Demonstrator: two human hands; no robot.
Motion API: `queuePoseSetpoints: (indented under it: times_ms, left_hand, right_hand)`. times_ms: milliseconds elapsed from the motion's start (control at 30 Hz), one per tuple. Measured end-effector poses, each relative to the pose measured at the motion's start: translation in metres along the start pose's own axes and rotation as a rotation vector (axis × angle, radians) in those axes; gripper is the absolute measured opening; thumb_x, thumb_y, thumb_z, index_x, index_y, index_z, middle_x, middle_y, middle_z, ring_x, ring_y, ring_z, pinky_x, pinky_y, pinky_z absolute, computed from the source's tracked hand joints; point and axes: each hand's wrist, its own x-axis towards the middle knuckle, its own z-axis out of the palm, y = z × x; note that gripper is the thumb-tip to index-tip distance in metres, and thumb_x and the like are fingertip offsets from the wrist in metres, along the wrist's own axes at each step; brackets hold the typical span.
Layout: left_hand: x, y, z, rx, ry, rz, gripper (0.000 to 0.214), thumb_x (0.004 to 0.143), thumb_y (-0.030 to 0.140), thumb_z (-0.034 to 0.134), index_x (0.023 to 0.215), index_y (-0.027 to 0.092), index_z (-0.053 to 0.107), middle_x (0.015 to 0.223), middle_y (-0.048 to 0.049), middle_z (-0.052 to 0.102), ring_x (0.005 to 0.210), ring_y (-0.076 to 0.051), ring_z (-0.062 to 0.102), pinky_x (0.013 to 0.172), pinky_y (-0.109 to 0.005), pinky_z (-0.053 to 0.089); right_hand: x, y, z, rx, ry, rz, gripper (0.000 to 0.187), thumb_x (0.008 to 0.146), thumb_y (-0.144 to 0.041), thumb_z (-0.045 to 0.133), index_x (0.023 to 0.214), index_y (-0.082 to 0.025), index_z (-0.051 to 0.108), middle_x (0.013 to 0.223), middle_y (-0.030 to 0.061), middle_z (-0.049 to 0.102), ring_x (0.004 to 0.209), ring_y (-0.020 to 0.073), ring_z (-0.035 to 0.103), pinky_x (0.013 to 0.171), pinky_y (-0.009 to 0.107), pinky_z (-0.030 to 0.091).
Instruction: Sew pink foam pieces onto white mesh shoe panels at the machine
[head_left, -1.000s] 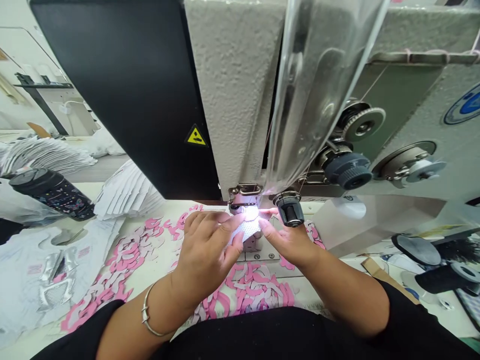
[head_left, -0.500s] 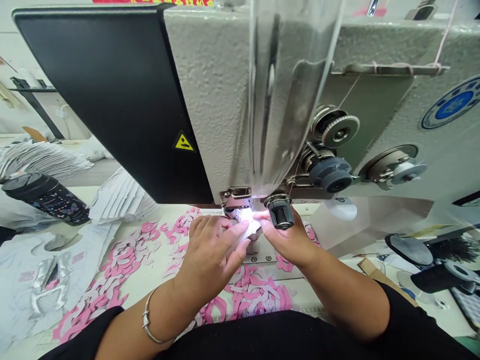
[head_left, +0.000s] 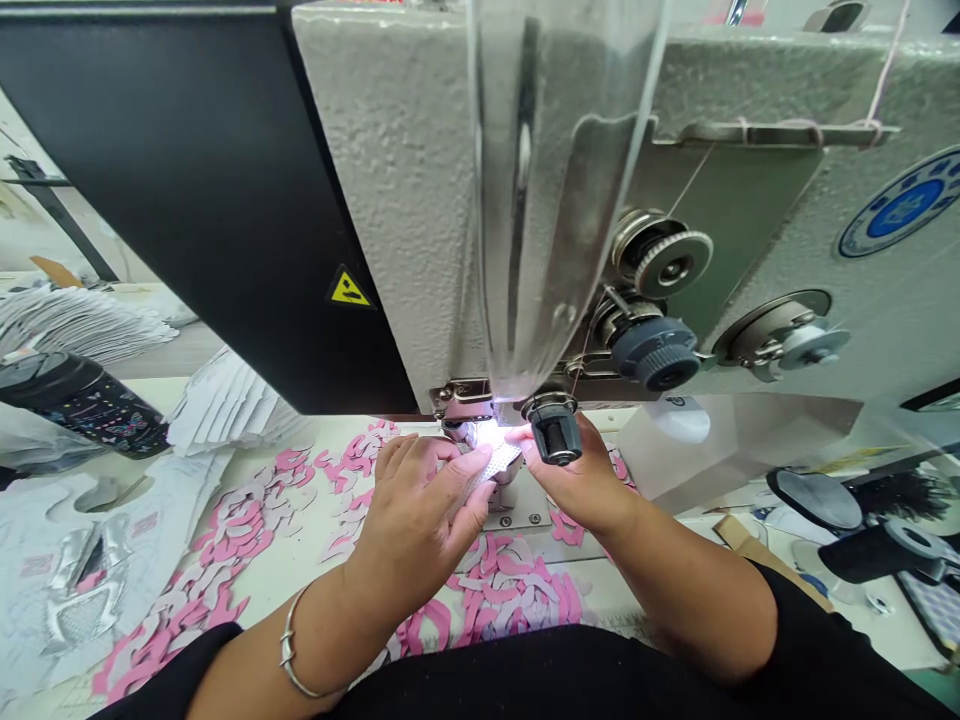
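Note:
My left hand point(head_left: 420, 510) and my right hand point(head_left: 577, 480) meet under the head of a grey sewing machine point(head_left: 420, 180). Between their fingertips lies a small white mesh piece point(head_left: 499, 462), lit by the machine's lamp at the presser foot point(head_left: 463, 428). The left fingers are pressed together on the piece from the left. The right fingers press it from the right, partly hidden behind a black knob point(head_left: 553, 436). A clear plastic guard point(head_left: 555, 170) hangs in front of the needle.
Several pink and white cut pieces point(head_left: 225, 540) lie scattered on the table, more near my arms point(head_left: 510, 590). Stacks of white pieces point(head_left: 225, 400) and a dark bottle point(head_left: 90, 410) sit at the left. Thread spools and black discs point(head_left: 870, 530) stand at the right.
Both hands have stayed on the white mesh piece and crept slightly closer to the presser foot. The view has shifted, so the machine sits further left in the picture.

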Motion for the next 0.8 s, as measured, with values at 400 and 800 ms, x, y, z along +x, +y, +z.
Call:
queuePoseSetpoints:
  times_ms: [400, 800]
  left_hand:
    - [-0.002, 0.002, 0.002, -0.011, -0.006, -0.011, 0.021, 0.082, 0.016, 0.066, 0.103, 0.019, 0.065, 0.095, -0.0097, 0.059, 0.094, -0.027, 0.056, 0.088, -0.047, 0.042]
    - [-0.001, 0.002, 0.002, 0.002, 0.001, -0.021, 0.02, 0.083, 0.016, 0.065, 0.103, 0.02, 0.066, 0.093, -0.0081, 0.063, 0.093, -0.026, 0.058, 0.089, -0.046, 0.042]
  right_hand:
    - [0.003, -0.003, -0.007, 0.027, -0.008, -0.01, 0.019, 0.084, -0.023, 0.056, 0.086, -0.027, 0.075, 0.087, 0.001, 0.074, 0.081, 0.0203, 0.067, 0.077, 0.037, 0.052]
    - [0.002, 0.002, -0.012, -0.29, -0.11, -0.465, 0.022, 0.088, -0.021, 0.05, 0.093, -0.022, 0.071, 0.089, 0.0039, 0.069, 0.088, 0.0211, 0.063, 0.084, 0.037, 0.048]
